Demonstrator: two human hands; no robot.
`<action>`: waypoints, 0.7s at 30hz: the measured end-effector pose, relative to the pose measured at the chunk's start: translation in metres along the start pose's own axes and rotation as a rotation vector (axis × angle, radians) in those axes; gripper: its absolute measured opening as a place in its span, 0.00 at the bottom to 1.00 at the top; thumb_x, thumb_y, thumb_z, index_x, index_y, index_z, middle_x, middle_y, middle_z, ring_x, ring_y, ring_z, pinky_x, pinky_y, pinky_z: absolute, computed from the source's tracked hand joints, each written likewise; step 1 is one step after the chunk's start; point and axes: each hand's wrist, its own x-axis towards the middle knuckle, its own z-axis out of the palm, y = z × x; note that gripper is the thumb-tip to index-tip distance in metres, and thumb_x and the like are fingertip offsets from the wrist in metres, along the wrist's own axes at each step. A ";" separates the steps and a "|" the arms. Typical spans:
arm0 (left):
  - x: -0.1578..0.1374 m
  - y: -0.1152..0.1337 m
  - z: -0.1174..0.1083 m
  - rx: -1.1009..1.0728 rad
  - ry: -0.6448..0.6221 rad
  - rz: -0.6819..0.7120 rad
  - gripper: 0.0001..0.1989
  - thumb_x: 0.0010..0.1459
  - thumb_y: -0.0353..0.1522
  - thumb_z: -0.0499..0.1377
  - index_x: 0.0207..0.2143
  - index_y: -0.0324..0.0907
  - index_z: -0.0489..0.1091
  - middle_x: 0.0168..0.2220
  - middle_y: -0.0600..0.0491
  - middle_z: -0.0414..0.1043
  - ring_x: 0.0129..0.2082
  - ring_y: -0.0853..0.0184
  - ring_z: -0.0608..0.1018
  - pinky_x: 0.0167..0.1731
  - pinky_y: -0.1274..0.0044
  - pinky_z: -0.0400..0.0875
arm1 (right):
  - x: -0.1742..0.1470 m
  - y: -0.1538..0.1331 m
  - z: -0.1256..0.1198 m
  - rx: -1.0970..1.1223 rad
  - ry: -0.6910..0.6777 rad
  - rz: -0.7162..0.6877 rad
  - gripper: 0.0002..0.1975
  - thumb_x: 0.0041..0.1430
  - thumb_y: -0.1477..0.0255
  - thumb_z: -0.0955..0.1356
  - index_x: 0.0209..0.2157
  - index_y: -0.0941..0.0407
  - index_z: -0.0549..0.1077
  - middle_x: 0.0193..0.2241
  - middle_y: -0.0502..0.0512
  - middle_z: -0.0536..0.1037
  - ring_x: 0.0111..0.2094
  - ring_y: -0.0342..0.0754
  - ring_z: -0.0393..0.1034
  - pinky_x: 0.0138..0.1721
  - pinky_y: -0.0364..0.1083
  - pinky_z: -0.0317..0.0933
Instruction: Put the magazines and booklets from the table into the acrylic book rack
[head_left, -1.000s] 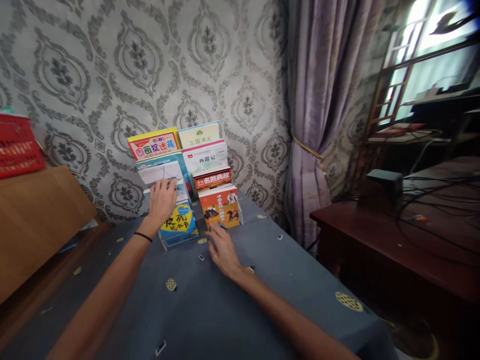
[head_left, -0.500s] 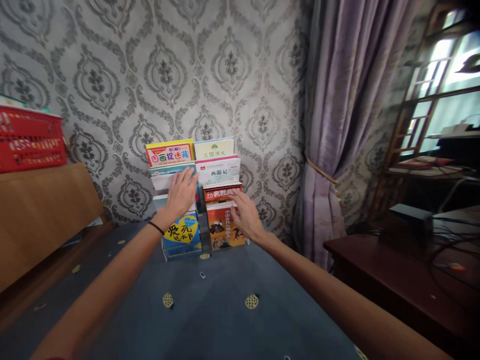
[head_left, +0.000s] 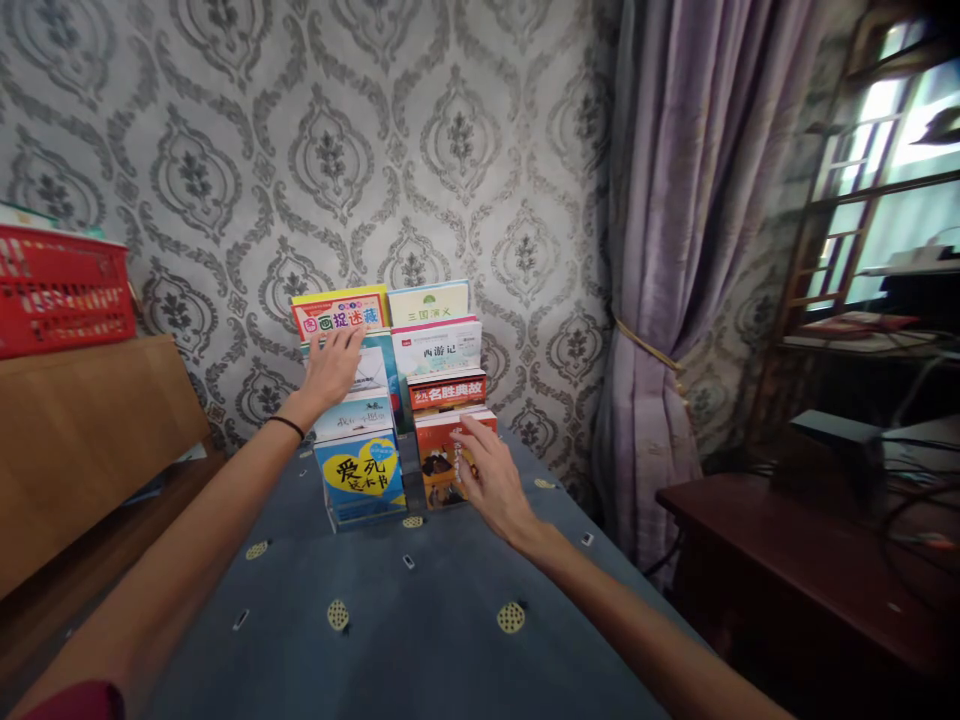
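Observation:
Books stand in two tiered columns on a clear rack (head_left: 330,518) against the wall. My left hand (head_left: 332,368), fingers spread, is over the left column, just below the top red-and-yellow book (head_left: 339,316) and in front of a white book (head_left: 371,370). Lowest in that column is a blue book with a yellow heart (head_left: 360,475). My right hand (head_left: 491,475) has its fingers apart in front of the orange-red book (head_left: 437,460) at the bottom of the right column. Above that are a red book (head_left: 448,392), a white book (head_left: 439,348) and a pale book (head_left: 427,303).
A blue cloth with pineapple prints (head_left: 420,640) covers the surface below. At the left, a red basket (head_left: 64,290) rests on a brown wooden piece (head_left: 97,440). A tied purple curtain (head_left: 667,250) and a dark red desk (head_left: 750,520) with cables are on the right.
My left hand has moved up and left along the left column, uncovering white books. My right hand has dropped from the red book to the orange-red one. The view has shifted slightly.

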 end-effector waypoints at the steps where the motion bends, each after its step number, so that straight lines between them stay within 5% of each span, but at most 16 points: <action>1: 0.001 0.001 0.000 0.007 0.002 -0.004 0.27 0.65 0.26 0.48 0.66 0.40 0.57 0.63 0.39 0.66 0.62 0.51 0.66 0.60 0.57 0.57 | -0.006 -0.002 0.000 -0.001 -0.009 0.002 0.20 0.63 0.77 0.60 0.53 0.55 0.74 0.62 0.64 0.70 0.63 0.57 0.64 0.60 0.62 0.62; 12: 0.005 0.001 -0.001 0.049 -0.022 -0.026 0.25 0.65 0.27 0.50 0.64 0.41 0.59 0.60 0.38 0.68 0.59 0.50 0.68 0.58 0.57 0.58 | -0.063 -0.018 0.006 0.009 -0.047 0.008 0.19 0.62 0.80 0.59 0.51 0.55 0.74 0.60 0.65 0.72 0.62 0.57 0.66 0.58 0.61 0.66; 21: 0.004 -0.003 -0.001 0.037 -0.028 0.006 0.26 0.66 0.28 0.49 0.66 0.39 0.57 0.62 0.38 0.66 0.61 0.50 0.67 0.59 0.57 0.57 | -0.124 -0.042 0.011 0.059 -0.222 0.109 0.20 0.62 0.80 0.60 0.50 0.55 0.75 0.61 0.65 0.72 0.62 0.57 0.67 0.57 0.61 0.68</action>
